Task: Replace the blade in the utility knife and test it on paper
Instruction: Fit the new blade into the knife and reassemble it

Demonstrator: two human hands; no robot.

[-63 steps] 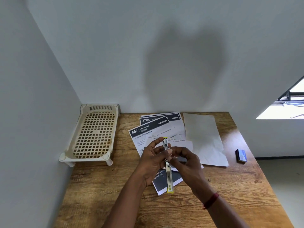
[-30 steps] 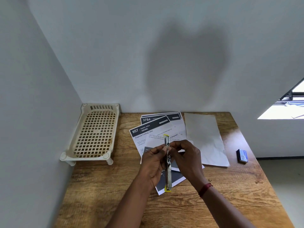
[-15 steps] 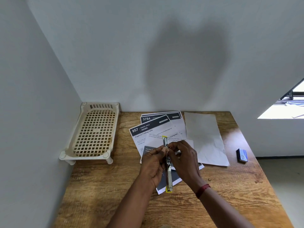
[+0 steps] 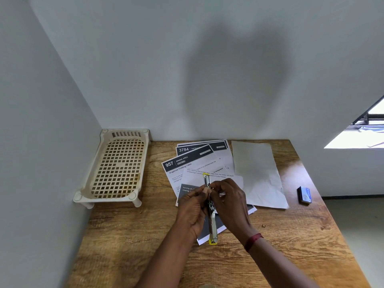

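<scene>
both sets of fingers [image 4: 204, 190] pinch the utility knife [image 4: 212, 215] near its upper end – left hand [image 4: 192, 208] and right hand [image 4: 230, 204] hold it above printed sheets [image 4: 193, 163] on the tabletop [image 4: 128, 235] – blank paper [image 4: 257, 173] just beside them

Wooden table [image 4: 145, 256] with strong grain, pushed into a corner between two pale walls. At the far left, close against both walls, a cream plastic rack [image 4: 118, 167] on short legs, its top a grid of square holes (stained brownish in places). In the far middle, a fan of overlapping printed sheets [image 4: 197, 161], dark headers numbered 957 and 3784, spreading toward the near side. Just right of them, touching their edge, a blank sheet [image 4: 257, 175], slightly creased. Well apart, by the right edge, a small blue box [image 4: 305, 195]. Nearer, on bare wood, a tiny speck [image 4: 263, 225].
</scene>
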